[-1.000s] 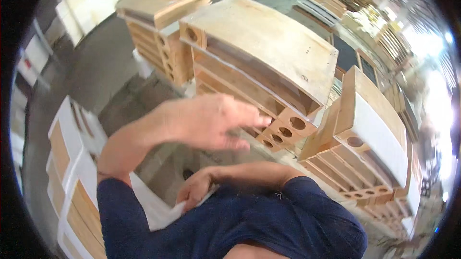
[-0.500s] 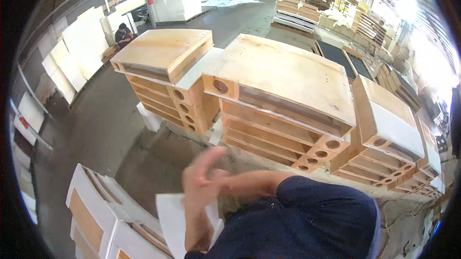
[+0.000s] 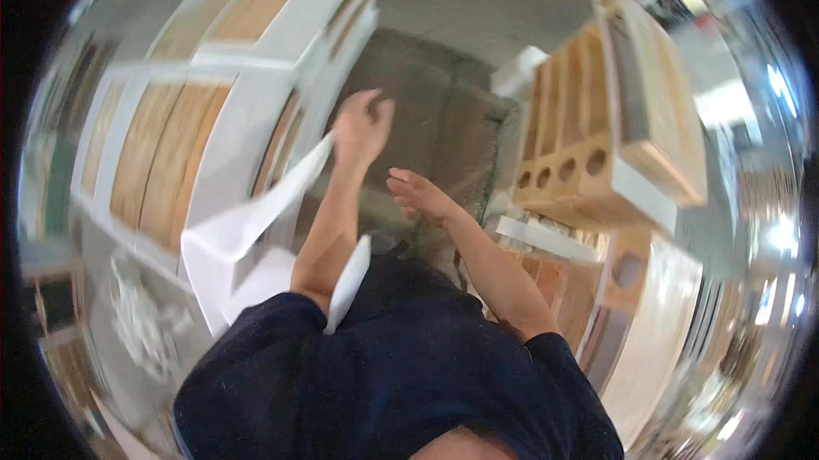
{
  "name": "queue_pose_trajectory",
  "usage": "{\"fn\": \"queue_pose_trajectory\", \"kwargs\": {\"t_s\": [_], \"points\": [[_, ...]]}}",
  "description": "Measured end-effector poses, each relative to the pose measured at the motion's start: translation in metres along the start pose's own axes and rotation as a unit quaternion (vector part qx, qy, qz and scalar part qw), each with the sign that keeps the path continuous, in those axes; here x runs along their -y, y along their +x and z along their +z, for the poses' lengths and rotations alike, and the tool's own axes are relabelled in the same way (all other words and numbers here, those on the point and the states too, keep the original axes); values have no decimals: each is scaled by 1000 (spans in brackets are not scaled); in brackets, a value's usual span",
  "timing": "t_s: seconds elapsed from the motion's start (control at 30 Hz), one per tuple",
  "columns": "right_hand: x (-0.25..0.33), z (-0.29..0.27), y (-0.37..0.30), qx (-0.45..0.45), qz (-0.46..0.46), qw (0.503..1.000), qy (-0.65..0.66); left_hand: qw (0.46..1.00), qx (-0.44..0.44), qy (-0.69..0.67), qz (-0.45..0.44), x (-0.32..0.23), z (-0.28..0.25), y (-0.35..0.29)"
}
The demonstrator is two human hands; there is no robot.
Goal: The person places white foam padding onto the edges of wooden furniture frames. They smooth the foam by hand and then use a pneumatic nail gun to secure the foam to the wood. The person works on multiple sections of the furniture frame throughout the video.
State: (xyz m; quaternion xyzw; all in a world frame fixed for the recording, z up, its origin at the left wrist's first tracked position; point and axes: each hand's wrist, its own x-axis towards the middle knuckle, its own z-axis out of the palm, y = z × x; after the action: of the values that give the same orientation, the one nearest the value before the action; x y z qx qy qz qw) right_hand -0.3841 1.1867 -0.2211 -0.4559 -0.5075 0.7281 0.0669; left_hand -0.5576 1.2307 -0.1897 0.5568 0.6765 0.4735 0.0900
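My left hand (image 3: 363,126) is stretched forward with thumb and fingers apart and nothing between them. A white, bent foam-like sheet (image 3: 247,225) lies against my left forearm, its far corner reaching close to the wrist. Another white edge (image 3: 350,283) shows on the inner side of that arm; whether it belongs to the same sheet I cannot tell. My right hand (image 3: 418,196) hovers in front of my body, fingers loosely extended and holding nothing. Both hands are over the grey floor (image 3: 435,110), apart from each other.
White-covered frames with wooden panels (image 3: 175,153) stand close on my left. On the right are wooden frames with round holes (image 3: 589,149) and a pale-topped wooden frame (image 3: 653,306). A white block (image 3: 519,72) sits on the floor beside them. White scraps (image 3: 145,315) lie at lower left.
My view has swung left and down, so the wooden frames now stand at the right and the white-covered ones at the left. My hands, crossing before, are now apart.
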Motion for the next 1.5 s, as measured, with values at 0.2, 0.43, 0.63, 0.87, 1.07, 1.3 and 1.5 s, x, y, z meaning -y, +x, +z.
{"fn": "queue_pose_trajectory", "kwargs": {"t_s": [0.2,0.43,0.63,0.87,1.07,1.3,1.5], "points": [[-16,23,82,14,-137,988,-68,975,-17,-220,-28,-11,-12,66],[87,85,212,41,-313,883,-346,970,161,-185,-5,27,-78,110],[127,94,350,81,-313,935,-144,952,143,-268,-34,113,-160,117],[375,27,240,-135,-319,869,-353,831,-302,-366,-290,145,-114,103],[372,38,34,233,-262,824,-444,629,-132,-700,-311,11,-104,186],[366,-99,-88,-242,-369,634,-635,826,38,-560,-55,-133,-30,158],[308,-157,-282,-597,-262,679,-337,905,73,-415,58,-220,77,124]]}}
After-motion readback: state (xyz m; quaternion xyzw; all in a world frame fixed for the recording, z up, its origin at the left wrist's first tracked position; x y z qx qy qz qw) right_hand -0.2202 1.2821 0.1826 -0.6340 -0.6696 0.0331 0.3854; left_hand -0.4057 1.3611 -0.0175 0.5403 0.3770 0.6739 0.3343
